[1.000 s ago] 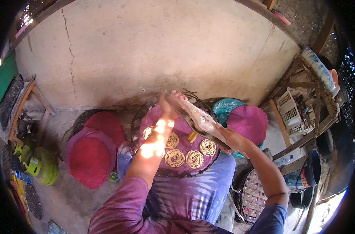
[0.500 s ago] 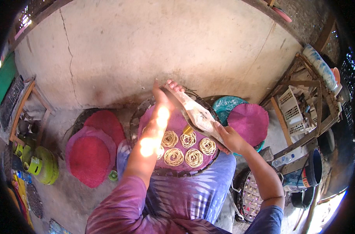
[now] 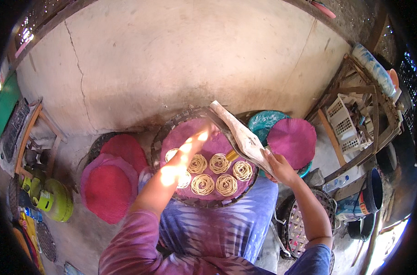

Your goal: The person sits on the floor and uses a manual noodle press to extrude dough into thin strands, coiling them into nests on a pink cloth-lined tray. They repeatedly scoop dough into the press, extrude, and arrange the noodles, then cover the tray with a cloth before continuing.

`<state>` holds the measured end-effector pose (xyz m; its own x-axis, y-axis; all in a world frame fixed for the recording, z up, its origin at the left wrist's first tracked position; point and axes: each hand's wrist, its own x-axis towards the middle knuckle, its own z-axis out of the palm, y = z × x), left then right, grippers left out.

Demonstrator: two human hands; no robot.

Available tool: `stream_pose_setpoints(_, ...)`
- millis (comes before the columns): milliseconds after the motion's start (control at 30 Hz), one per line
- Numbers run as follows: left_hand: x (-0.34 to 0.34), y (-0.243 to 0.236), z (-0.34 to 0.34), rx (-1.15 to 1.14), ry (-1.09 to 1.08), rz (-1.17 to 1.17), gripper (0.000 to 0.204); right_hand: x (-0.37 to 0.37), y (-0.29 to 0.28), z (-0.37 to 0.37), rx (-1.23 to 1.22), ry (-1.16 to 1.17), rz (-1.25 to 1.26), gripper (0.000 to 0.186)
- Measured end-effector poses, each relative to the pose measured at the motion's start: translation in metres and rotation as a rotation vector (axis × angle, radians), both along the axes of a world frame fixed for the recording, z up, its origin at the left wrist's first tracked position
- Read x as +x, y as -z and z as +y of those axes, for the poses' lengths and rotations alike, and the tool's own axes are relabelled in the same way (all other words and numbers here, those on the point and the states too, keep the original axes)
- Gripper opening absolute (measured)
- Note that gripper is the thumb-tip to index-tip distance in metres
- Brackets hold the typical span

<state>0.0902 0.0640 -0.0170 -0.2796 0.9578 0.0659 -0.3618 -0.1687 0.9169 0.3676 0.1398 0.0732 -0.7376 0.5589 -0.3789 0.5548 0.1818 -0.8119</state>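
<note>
My right hand grips the lower right end of a wooden hand press, long and pale, widest at its middle. A yellow metal cylinder sticks out from the underside of the press. The press is tilted, its far left end raised above the tray. My left hand, smeared by motion, is beside the underside of the press; its fingers cannot be made out. Beneath lie several coiled nests of pale strands on a pink cloth in a round woven tray at my lap. My left forearm partly covers some nests.
Red and pink round cloths lie at the left, near a green gas cylinder. A teal basin with a pink cloth stands right of the tray. A wooden rack with a white basket is farther right; a wall rises behind.
My left hand has let go of the far end of the press and moved down beside its underside. My right hand still holds the press, now shifted slightly right.
</note>
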Motion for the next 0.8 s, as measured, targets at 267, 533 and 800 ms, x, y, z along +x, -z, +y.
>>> stream_pose_setpoints(267,0.018,0.045,-0.005,-0.407,0.239,0.574,0.074,0.009,0.014,0.006,-0.055,-0.007,0.108,0.060)
stream_pose_setpoints(533,0.033,0.010,-0.042,-0.348,0.075,0.800,0.065,0.017,0.016,0.013,-0.036,0.083,0.159,0.058)
stream_pose_setpoints(800,0.025,-0.039,-0.075,-0.102,-0.103,1.508,0.073,0.026,0.006,0.007,-0.054,0.071,0.205,0.057)
